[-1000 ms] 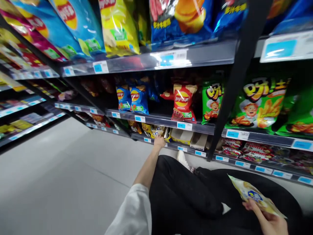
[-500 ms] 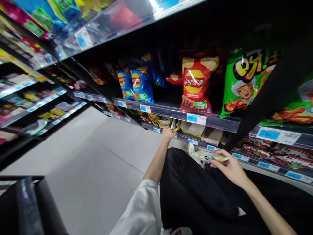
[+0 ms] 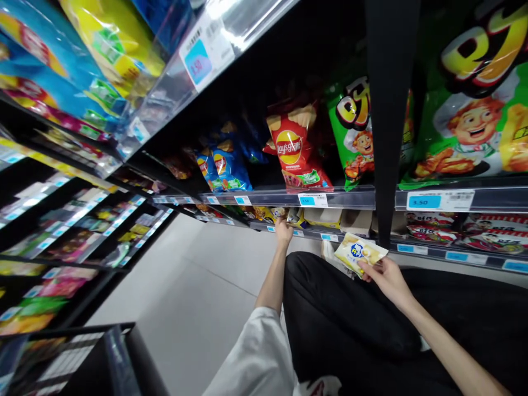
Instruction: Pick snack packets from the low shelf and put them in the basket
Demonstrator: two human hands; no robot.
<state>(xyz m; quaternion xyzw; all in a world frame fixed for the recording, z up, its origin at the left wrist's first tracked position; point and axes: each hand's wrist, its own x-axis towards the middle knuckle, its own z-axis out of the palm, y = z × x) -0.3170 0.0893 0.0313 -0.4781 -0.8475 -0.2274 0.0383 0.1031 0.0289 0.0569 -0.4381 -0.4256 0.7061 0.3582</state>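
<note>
My right hand holds a small pale-yellow snack packet with a blue emblem, thumb on its face, just above my black-trousered knee. My left hand is stretched out to the bottom shelf, at the front of small yellow and white snack packets. Its fingers look curled, but what they grip is hidden. Just right of it stands a yellow display box on the same shelf.
Above, a shelf carries a red Lay's bag, blue chip bags and green snack bags. A black upright post divides the shelving. A black basket or cart stands lower left, on the pale floor.
My right hand has brought the packet left and up from the lower right, turning its printed face towards me. My left hand stays at the bottom shelf while the view shifts.
</note>
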